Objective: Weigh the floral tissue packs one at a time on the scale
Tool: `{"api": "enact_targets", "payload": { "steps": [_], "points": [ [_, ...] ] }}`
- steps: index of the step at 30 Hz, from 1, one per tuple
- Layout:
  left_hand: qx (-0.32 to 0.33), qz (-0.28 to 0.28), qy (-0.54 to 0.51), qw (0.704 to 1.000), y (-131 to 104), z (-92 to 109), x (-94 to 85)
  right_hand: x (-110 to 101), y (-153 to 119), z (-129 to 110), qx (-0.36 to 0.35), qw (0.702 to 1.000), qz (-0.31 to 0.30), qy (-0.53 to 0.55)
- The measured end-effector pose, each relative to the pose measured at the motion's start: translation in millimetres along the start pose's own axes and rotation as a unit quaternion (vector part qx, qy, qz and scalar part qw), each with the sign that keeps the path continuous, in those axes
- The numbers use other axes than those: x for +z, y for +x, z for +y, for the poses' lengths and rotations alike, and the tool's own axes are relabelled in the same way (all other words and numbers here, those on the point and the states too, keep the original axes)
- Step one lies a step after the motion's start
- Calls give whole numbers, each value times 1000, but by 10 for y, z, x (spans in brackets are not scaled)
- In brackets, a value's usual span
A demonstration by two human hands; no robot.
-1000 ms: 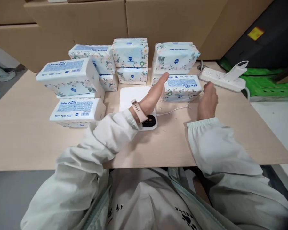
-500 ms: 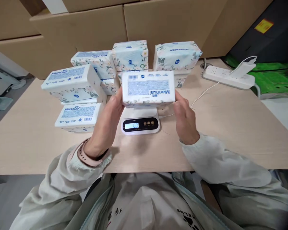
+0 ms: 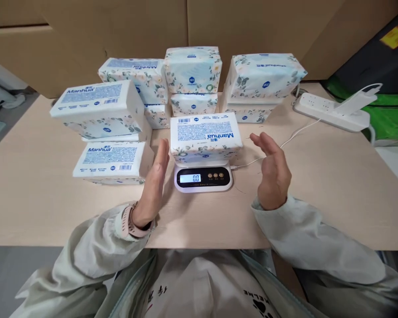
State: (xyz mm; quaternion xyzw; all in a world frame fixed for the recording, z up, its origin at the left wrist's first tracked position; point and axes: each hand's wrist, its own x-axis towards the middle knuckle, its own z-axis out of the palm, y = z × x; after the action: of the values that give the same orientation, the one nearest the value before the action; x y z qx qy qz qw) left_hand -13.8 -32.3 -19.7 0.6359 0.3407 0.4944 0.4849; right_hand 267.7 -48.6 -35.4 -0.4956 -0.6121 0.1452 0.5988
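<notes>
A white and blue floral tissue pack (image 3: 205, 137) rests on the small white scale (image 3: 204, 178), whose lit display reads 0.0. Just left of the pack is my left hand (image 3: 154, 185), upright with fingers stretched out and holding nothing. My right hand (image 3: 273, 172) stands to the right of the pack, apart from it, its fingers extended and nothing in them. Stacked tissue packs (image 3: 99, 108) lie left of my left hand. Behind the scale stand more stacks, one in the middle (image 3: 193, 73) and one at the right (image 3: 265, 79).
A white power strip (image 3: 331, 112) with a plugged-in adapter lies at the right, and a thin white cable runs from there to the scale. Large cardboard boxes (image 3: 119, 35) rise behind the wooden table (image 3: 334, 190). Green material (image 3: 391, 115) shows at the far right.
The tissue pack held between both hands has come down onto the scale. Both hands have let go, the right one moving off to the right. The view has shifted slightly.
</notes>
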Motion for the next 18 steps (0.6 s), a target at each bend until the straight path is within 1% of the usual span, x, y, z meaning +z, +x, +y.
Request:
{"api": "enact_targets", "payload": {
  "steps": [3,6,13,18],
  "points": [
    [5,2,-12,1000,19,36,8,-34,0,47,0,1000,5,-5],
    [-9,2,-15,1000,38,88,18,-46,-11,64,1,1000,4,2],
    [-25,12,-27,999,17,99,13,-58,-15,-61,34,999,3,2],
    [-22,16,-19,999,14,102,2,-60,-10,-74,43,999,0,-3]
  ]
}}
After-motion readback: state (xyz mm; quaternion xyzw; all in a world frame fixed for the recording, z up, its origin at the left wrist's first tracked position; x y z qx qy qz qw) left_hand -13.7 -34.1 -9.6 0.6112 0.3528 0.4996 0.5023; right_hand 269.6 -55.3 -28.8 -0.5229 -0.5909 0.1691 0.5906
